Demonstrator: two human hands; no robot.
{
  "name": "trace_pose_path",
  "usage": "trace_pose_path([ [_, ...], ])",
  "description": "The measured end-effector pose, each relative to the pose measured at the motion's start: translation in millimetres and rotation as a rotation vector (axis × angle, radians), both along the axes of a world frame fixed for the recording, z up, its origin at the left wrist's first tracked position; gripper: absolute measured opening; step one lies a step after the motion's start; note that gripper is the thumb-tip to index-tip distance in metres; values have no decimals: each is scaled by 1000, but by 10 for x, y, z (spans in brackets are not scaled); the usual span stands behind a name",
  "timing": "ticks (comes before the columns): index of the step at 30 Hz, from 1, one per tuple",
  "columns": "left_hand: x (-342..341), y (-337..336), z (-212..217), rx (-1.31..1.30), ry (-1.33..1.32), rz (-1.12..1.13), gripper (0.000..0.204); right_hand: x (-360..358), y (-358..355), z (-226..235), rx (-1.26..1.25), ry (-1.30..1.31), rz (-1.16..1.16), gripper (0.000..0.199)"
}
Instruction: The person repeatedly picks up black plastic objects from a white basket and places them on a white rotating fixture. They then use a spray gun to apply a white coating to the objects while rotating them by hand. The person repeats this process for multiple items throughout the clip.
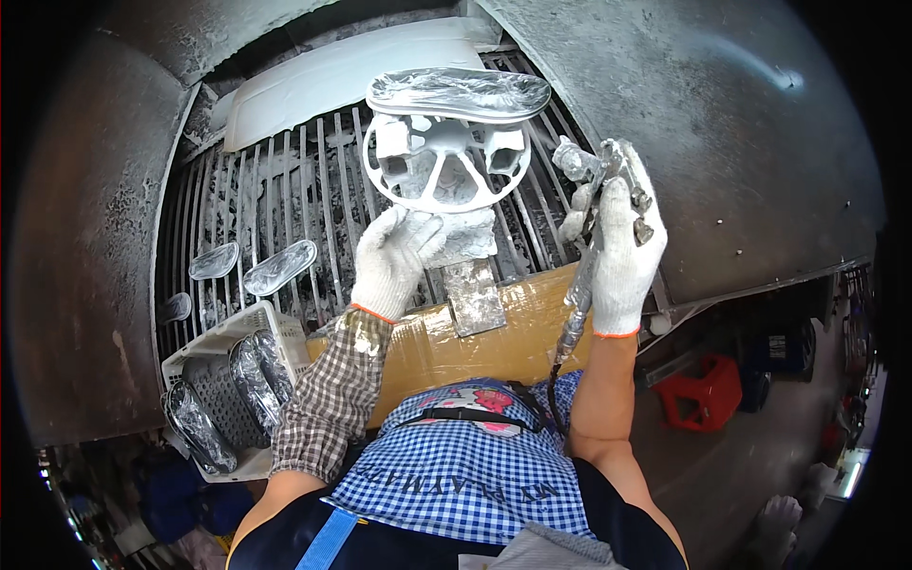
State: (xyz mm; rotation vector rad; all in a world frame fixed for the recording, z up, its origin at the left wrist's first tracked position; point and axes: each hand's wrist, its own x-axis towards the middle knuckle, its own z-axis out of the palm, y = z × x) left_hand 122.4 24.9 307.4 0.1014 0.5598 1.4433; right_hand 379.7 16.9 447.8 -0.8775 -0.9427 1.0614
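Note:
A white-coated spoked wheel stand (446, 180) rises over the slatted bench, on a crusted grey block (465, 237). Across its far side lies a shoe-sole-shaped piece (458, 93) with a shiny, film-like top and a pale edge. My left hand (394, 255), in a white knit glove, is at the near rim of the wheel beside the block, fingers stretched out, gripping nothing visible. To the right, my gloved right hand (627, 237) is closed around a grimy spray gun (587, 256), whose head points toward the wheel. A dark hose trails from its lower end.
Several similar sole pieces (280, 268) lie on the slats at left. A white plastic basket (299, 342) with more stands near my left forearm. Tan-wrapped board (389, 356) lines the bench's front edge. Metal walls (741, 171) flank both sides; a red stool (700, 394) stands at lower right.

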Motion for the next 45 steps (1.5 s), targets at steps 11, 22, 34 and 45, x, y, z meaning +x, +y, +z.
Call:
trace_pose_path([
  [11, -269, 39, -126, 105, 37, -3, 53, 85, -216, 101, -7, -31, -62, 49],
  [22, -478, 104, -100, 126, 63, 30, 29, 148, -274, 55, -4, -10, -59, 49],
  [34, 52, 21, -114, 37, 95, -33, 16, 194, -482, 110, 13, -97, 5, 48],
  [45, 202, -2, -145, 34, -29, -104, 50, 270, -488, 104, 18, -148, -7, 50],
])
